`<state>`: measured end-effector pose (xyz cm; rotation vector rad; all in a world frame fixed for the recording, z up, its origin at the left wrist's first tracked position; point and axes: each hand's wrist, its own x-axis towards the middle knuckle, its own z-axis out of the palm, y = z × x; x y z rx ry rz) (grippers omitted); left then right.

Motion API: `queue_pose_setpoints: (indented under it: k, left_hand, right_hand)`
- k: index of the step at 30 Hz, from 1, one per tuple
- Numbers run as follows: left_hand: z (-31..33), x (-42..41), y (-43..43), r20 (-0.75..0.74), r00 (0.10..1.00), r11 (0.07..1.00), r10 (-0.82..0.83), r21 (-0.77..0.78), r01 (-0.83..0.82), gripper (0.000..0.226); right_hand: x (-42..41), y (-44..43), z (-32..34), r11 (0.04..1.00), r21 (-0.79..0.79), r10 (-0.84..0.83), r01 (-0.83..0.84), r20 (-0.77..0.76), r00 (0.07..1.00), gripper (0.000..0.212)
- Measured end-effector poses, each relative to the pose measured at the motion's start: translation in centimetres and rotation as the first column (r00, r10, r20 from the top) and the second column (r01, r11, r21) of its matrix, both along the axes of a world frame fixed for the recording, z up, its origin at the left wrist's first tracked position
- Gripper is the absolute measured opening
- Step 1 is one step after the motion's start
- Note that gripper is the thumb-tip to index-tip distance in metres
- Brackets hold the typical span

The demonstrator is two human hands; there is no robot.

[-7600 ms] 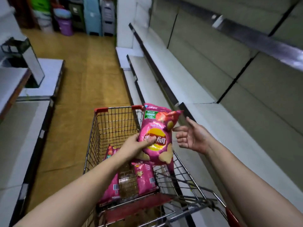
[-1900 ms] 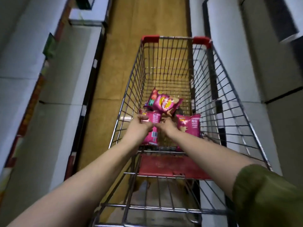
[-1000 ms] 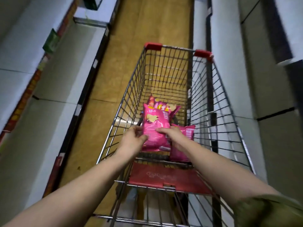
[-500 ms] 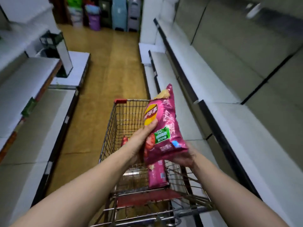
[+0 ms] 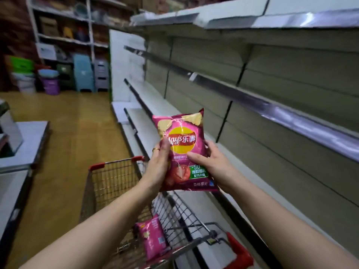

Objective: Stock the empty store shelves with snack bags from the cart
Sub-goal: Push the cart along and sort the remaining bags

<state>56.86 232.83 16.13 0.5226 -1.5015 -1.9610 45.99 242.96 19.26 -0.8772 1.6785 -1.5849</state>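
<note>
Above the wire cart's (image 5: 120,183) front rim, both hands, left (image 5: 158,167) and right (image 5: 211,164), clasp the puffy pink foil chip bag's (image 5: 180,140) side edges, likely light, slippery, crushable.

Both bare forearms stretch forward from the lower corners, converging mid-frame; left hand (image 5: 158,167) grips the left edge of the snack bag (image 5: 181,133), back of the hand to camera, thumb laid up its front; right hand (image 5: 212,164) cups the right edge, thumb across the front, fingers wrapped behind.
</note>
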Motion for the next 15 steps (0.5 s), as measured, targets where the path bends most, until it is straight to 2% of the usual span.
queue_pose_setpoints:
  k: [2, 5, 9, 15]
  left_hand:
    - [1.7, -0.9, 2.2, -0.055, 0.997, 0.998, -0.055, -0.009, 0.054, 0.068]
    - [4.4, -2.2, 6.5, -0.091, 0.984, 0.987, -0.153, -0.067, 0.147, 0.072]
    - [7.4, -3.9, 12.3, -0.115, 0.954, 0.951, -0.278, -0.177, 0.255, 0.074]
    - [12.5, -7.4, 20.0, -0.124, 0.897, 0.879, -0.425, -0.294, 0.376, 0.056]
  right_hand:
    - [-0.2, 3.3, 1.9, 0.990, -0.098, -0.100, 0.097, -0.021, 0.995, 0.044]
    - [-0.3, 8.8, 4.7, 0.962, -0.181, -0.219, 0.203, -0.072, 0.973, 0.044]
    - [-0.1, 16.1, 7.2, 0.917, -0.222, -0.352, 0.330, -0.067, 0.933, 0.048]
    - [-0.2, 24.9, 10.9, 0.815, -0.310, -0.530, 0.489, -0.061, 0.846, 0.051]
